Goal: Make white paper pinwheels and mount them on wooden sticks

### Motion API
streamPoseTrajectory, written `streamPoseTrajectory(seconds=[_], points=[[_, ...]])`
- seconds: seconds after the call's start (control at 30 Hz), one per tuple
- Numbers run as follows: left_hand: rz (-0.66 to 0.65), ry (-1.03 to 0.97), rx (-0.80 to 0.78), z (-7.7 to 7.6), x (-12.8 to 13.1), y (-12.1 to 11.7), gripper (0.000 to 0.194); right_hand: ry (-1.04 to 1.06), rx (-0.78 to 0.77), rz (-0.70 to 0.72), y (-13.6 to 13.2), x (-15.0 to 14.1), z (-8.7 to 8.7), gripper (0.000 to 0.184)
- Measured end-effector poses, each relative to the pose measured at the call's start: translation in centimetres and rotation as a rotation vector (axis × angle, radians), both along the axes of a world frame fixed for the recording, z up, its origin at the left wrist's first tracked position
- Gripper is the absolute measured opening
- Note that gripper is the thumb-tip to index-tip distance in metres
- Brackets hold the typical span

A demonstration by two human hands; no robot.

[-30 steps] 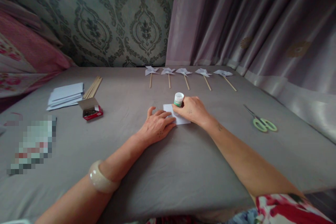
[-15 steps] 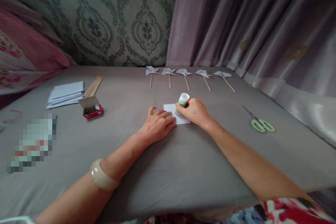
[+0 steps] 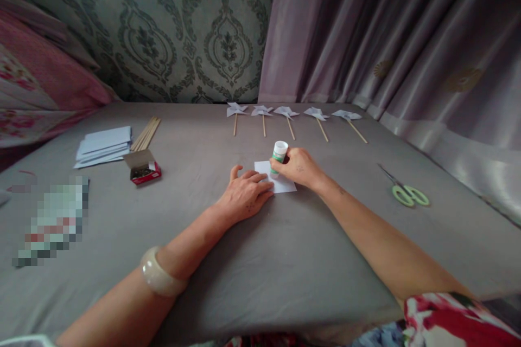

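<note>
A small white sheet of paper (image 3: 285, 186) lies on the grey cloth in front of me. My left hand (image 3: 247, 193) rests flat on its left side, fingers spread and pressing it down. In my right hand (image 3: 300, 166) is a white and green glue stick (image 3: 279, 153), gripped between thumb and fingers. It stands nearly upright with its lower end against the paper; that end is partly hidden by my fingers.
Paper pinwheels on sticks (image 3: 288, 114) lie in a row at the back. To the left are stacked papers (image 3: 103, 143), wooden sticks (image 3: 147, 133) and an open red box (image 3: 144, 171) of small metal pieces. Green-handled scissors (image 3: 407, 194) lie at right.
My right hand has moved slightly left and away from me with the glue stick, which now stands more upright. The left hand has stayed in place on the paper.
</note>
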State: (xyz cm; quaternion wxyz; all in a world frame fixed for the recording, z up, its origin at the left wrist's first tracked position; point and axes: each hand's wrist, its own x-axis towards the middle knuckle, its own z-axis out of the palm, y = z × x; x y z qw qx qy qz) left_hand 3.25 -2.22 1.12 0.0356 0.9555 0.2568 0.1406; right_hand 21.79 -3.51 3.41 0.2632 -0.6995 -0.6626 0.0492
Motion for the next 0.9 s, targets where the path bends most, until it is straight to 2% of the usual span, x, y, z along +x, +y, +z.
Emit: streamPoseTrajectory(seconds=[0.1,0.23,0.4,0.53,0.7,0.9], points=[[0.008,0.007,-0.011,0.1,0.0,-0.1,0.029,-0.057,0.046,-0.051,-0.3,-0.7,0.1,0.029],[0.013,0.008,-0.013,0.2,0.0,-0.1,0.028,-0.065,-0.021,0.047,-0.5,-0.4,0.3,0.029],[0.012,0.009,-0.007,0.2,0.0,-0.2,0.026,-0.042,0.058,0.043,-0.3,0.3,0.0,0.029],[0.011,0.007,-0.012,0.3,0.1,-0.2,0.026,-0.010,0.035,0.164,-0.3,0.7,-0.2,0.029],[0.007,0.008,-0.012,0.2,0.1,-0.1,0.026,0.010,0.091,0.115,-0.2,0.9,-0.3,0.028],[0.006,0.000,-0.011,0.1,0.1,-0.1,0.027,0.041,0.029,0.215,-0.3,1.6,-0.2,0.027]])
